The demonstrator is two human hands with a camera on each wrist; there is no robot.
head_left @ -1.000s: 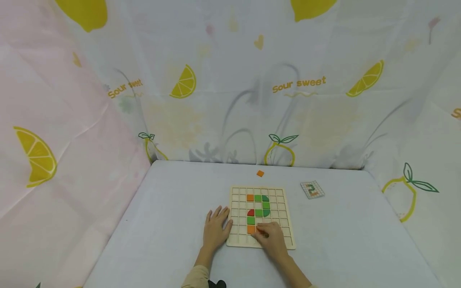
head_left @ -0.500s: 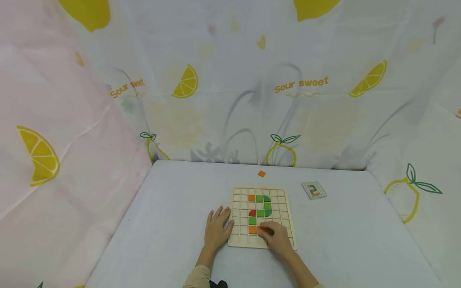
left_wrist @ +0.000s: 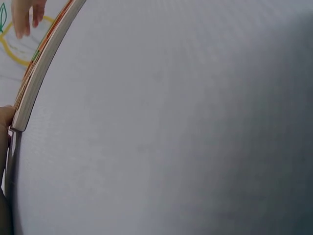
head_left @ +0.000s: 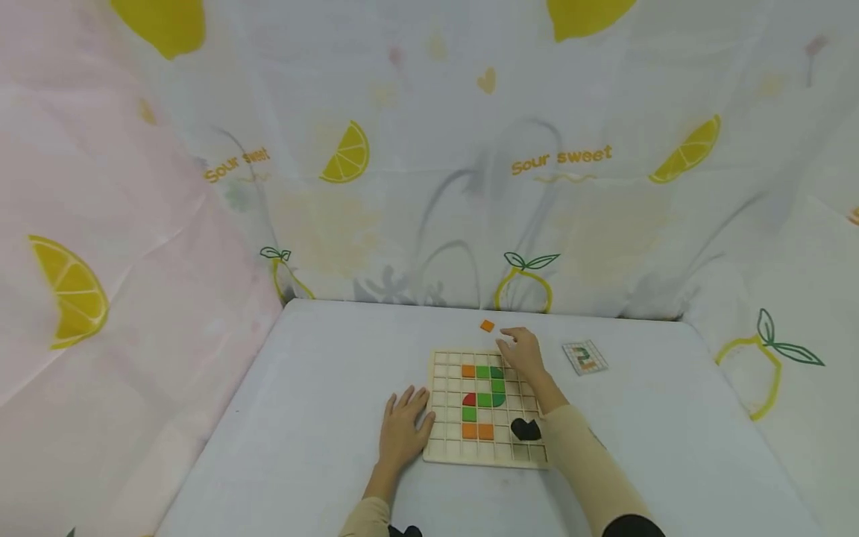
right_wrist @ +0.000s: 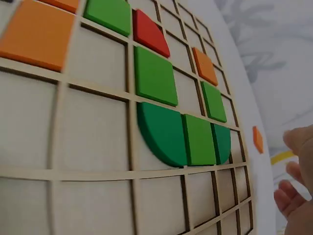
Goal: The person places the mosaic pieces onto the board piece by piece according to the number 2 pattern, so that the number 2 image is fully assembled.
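A wooden grid board [head_left: 446, 444] lies on the table, with orange, green and red tiles making a curved figure in its cells. My left hand [head_left: 404, 429] lies flat with fingers spread, its fingertips and thumb at the board's left edge. In the left wrist view a thumb [left_wrist: 6, 117] touches the board's side [left_wrist: 41, 73]. Beyond the far edge lies a loose orange tile [head_left: 487, 326]. Just right of this tile, my right hand [head_left: 526, 353] reaches with thumb and forefinger apart and nothing between them; the right wrist view also shows a gap between the tile [right_wrist: 257, 139] and the fingers.
A small pattern card [head_left: 585, 357] with a similar coloured figure lies on the table right of the board. White cloth covers the table [head_left: 322, 388]. A lemon-print curtain [head_left: 403, 224] rises behind the table and along both sides.
My right hand has let go of an orange tile, now in the cell beside the lower orange one, and moved forward past the board's far edge. My left hand has stayed in place.
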